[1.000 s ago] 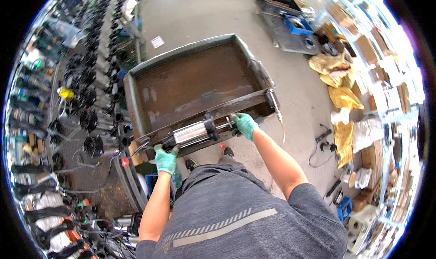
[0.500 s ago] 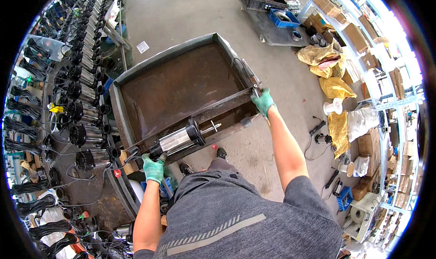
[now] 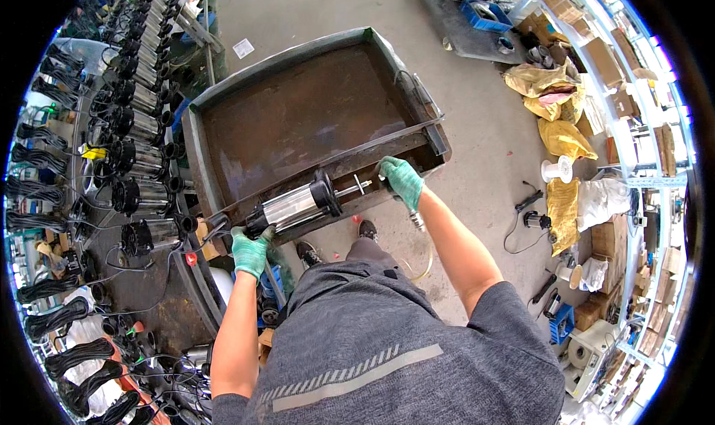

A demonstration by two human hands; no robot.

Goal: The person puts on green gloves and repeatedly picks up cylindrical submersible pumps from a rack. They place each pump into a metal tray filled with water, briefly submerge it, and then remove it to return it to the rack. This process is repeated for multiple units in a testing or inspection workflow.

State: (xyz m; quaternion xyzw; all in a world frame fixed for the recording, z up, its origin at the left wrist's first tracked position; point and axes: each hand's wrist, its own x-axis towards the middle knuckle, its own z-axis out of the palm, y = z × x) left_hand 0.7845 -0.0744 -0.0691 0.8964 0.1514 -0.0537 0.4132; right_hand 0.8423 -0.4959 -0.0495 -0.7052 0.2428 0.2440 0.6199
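A submersible pump [image 3: 290,209] with a shiny steel body and black ends lies slantwise on the front edge of a metal tank. My left hand [image 3: 251,252], in a green glove, grips its black left end. From the right end sticks out a metal rod with a crossbar and a brass tip [image 3: 366,183]. Just right of that tip is my right hand [image 3: 404,183], also gloved, closed around the end of an air hose. The hose's metal coupling [image 3: 416,219] shows below the hand, and its yellowish tube hangs down in a loop. The hose's front end is mostly hidden by the fingers.
The wide, rusty tank [image 3: 195,146] stands in front of me, with a bar [image 3: 372,140] across it. On the left, several similar pumps [image 3: 138,160] line a bench. Yellow sacks [image 3: 566,138], a white spool [image 3: 557,169] and shelving [image 3: 648,181] are at right.
My right hand has moved left and nearer, from the tank's right end to beside the brass tip, bringing the hose. The left hand stays on the pump. The whole view has shifted slightly.
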